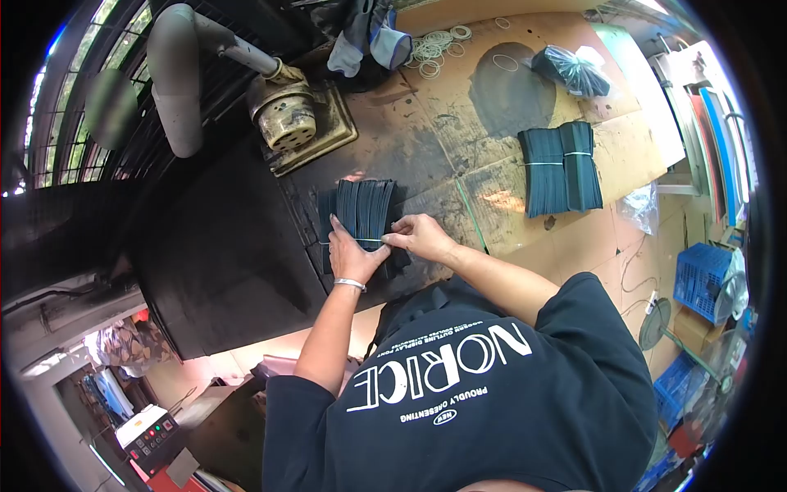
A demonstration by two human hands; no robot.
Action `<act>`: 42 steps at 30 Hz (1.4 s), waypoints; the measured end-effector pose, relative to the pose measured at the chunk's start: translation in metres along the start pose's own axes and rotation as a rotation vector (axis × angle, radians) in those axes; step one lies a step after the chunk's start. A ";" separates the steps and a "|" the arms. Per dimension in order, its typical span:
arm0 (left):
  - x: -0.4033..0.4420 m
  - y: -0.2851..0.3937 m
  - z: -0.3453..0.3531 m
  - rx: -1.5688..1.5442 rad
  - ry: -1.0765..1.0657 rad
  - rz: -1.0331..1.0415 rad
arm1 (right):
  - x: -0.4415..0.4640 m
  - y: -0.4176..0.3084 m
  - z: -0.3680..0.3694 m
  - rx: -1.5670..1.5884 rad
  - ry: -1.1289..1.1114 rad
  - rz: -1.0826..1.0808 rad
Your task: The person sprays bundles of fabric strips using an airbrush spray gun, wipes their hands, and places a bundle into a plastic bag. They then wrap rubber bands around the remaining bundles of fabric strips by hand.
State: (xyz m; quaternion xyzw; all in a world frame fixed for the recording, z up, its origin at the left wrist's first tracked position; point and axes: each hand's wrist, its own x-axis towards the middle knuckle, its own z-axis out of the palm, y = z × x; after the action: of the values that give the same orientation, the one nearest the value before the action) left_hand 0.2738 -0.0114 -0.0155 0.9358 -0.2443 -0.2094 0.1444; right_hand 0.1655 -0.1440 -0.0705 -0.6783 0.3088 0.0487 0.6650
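A bundle of thin black strips stands on the dark cardboard in front of me, with a pale rubber band across its near part. My left hand grips the bundle from the near left, fingers laid along its side and thumb toward the band. At the bundle's right edge, my right hand is closed in a pinch at the end of the band. More flat black pieces show beneath and beside the bundle, partly hidden by my hands.
Banded black bundles lie to the right. Behind them is a plastic-wrapped pack. Loose rubber bands are piled at the back. A yellowish perforated metal fixture stands back left, beside a grey pipe. Blue crates are at far right.
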 end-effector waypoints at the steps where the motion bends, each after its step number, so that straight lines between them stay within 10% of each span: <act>1: -0.001 0.003 0.001 0.017 0.014 -0.014 | -0.001 0.000 0.002 -0.034 0.022 0.010; 11: -0.009 0.091 0.014 -0.122 0.001 0.229 | -0.028 -0.009 -0.090 0.057 0.273 -0.028; 18: 0.011 0.115 0.095 -0.080 -0.140 0.045 | -0.005 0.068 -0.161 0.311 -0.086 0.148; 31: 0.012 0.124 0.115 -0.094 -0.072 -0.042 | 0.017 0.046 -0.181 0.007 -0.353 0.197; 42: 0.011 0.148 0.124 -0.029 0.013 -0.211 | 0.008 0.026 -0.159 -0.747 0.001 -0.196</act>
State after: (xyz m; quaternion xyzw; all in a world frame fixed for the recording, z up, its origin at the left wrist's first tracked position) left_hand 0.1663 -0.1619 -0.0718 0.9555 -0.1402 -0.2208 0.1368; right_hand 0.1045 -0.2931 -0.0795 -0.9002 0.2036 0.0935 0.3734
